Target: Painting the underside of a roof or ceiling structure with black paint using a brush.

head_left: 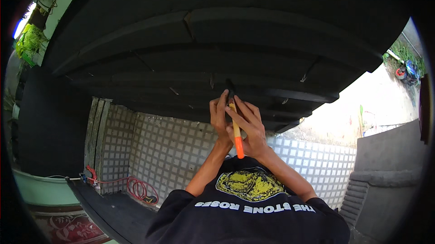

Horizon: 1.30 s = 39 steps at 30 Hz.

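Closest to the lens: black printed shirt [247,207], filling the lower middle, with both forearms rising from it toward the dark slatted underside [204,49] overhead. Right hand [250,128] wrapped around a tool handle [236,133], pale wood above, orange at the lower end; fingers curled shut on the upper part. Left hand [219,115] pressed against the same spot from the other side, fingers stretched upward and only partly bent; whether gripping the tool or merely steadying it, impossible to tell. Handle's long axis ran nearly upright, leaning slightly, orange end down toward the chest, working end up between the fingertips at the dark slats. Both hands about equally near, the right carrying the handle. Working end of the tool [229,91] lost against black boards: dark, narrow, shape unclear. Contact point with the slats hidden by fingers and shadow. Behind, white tiled wall [167,149]; coiled red hose [138,187] low at the left, well apart from the hands. Pale ground and greenery at far right, blurred by glare.
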Each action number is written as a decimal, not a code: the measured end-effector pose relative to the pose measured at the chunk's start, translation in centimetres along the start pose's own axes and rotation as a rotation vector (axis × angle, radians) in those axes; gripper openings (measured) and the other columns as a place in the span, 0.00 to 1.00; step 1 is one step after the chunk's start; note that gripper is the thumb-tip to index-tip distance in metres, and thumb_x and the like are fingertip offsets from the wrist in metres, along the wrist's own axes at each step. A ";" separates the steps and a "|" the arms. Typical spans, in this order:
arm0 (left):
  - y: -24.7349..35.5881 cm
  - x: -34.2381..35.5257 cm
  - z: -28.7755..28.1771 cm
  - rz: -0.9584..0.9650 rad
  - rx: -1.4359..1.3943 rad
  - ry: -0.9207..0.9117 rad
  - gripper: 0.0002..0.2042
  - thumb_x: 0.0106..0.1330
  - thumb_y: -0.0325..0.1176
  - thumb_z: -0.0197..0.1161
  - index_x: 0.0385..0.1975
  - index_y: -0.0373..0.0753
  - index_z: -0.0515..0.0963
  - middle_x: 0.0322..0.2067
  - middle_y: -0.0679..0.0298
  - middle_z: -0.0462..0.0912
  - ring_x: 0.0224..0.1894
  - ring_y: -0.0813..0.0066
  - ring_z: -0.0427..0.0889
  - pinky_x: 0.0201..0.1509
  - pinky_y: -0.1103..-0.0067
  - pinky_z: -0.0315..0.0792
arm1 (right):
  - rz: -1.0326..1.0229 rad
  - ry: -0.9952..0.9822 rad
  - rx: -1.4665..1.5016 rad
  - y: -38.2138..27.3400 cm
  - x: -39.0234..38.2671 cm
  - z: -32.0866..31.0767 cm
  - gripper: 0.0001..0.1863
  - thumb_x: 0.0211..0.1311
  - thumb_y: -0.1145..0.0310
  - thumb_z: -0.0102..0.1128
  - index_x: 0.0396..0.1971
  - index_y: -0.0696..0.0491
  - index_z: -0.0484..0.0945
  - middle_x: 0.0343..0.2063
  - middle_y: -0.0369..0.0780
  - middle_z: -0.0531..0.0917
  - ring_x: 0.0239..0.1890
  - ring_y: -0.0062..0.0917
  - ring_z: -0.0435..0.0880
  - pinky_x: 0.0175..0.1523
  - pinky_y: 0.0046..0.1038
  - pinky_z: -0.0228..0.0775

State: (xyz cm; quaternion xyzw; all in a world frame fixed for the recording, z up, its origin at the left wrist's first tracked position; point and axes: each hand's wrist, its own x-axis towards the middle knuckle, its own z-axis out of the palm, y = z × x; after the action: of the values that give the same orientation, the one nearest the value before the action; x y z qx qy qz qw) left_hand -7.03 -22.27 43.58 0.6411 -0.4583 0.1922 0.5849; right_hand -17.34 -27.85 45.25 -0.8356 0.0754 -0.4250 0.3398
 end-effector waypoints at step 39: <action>1.6 13.1 0.4 0.076 0.285 0.337 0.10 0.70 0.29 0.64 0.45 0.30 0.81 0.34 0.57 0.83 0.30 0.68 0.83 0.34 0.74 0.77 | 0.660 -0.537 -0.119 13.6 -19.7 -6.0 0.24 0.56 0.71 0.61 0.56 0.54 0.80 0.53 0.55 0.82 0.55 0.51 0.81 0.62 0.39 0.73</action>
State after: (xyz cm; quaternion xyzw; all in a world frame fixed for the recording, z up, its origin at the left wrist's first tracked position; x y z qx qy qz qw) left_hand -1.84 -27.21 54.62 0.6584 -0.3461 0.3810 0.5491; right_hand -32.06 -33.01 26.10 -0.8658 0.2721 -0.0556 0.4162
